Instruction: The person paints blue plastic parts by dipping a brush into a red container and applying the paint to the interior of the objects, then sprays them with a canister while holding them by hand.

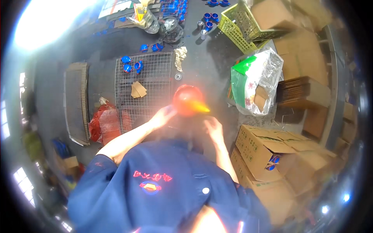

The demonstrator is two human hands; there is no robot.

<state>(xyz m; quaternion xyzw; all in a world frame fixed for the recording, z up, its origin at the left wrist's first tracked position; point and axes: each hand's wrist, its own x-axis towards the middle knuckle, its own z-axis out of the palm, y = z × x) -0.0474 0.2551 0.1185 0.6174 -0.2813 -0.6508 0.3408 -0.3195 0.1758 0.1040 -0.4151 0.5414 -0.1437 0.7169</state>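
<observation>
Left-hand grip: the left hand point(163, 117) is placed at the lower left edge of the red thing, fingers smeared by blur, so whether it's properly pinched or just touched can't be told, sorry
Right-hand grip: the right hand point(213, 129) is held just below the yellow tip with its fingers partly curled; how far they're closed, or whether anything's pinched, can't be made out
Red thing: one round, hazy red thing point(184, 97), seen in front of the chest, between the hands and just right of the rack
Yellow bit: one pointed yellow patch point(199, 106), seen over its lower right, too blurred to be identified
Wire rack: one wire rack point(157, 79), topped with three blue pieces point(138, 67) and some brown cardboard scraps point(138, 90)
Small ring: one small ring point(178, 77), left just right of the rack
Blue cups: three blue cups point(209, 25) clustered farther up, with two silver cylinders point(204, 35) near them
Bag: one clear, white and green plastic bag point(256, 81), parked well right of the rack
Cartons: several cartons point(248, 151) stacked at right, two blue bits point(274, 159) glimpsed through a gap
Writing: red characters are embroidered above an oval emblem on the navy shirt point(167, 186); green print is carried by the cartons, too small to be made out
</observation>
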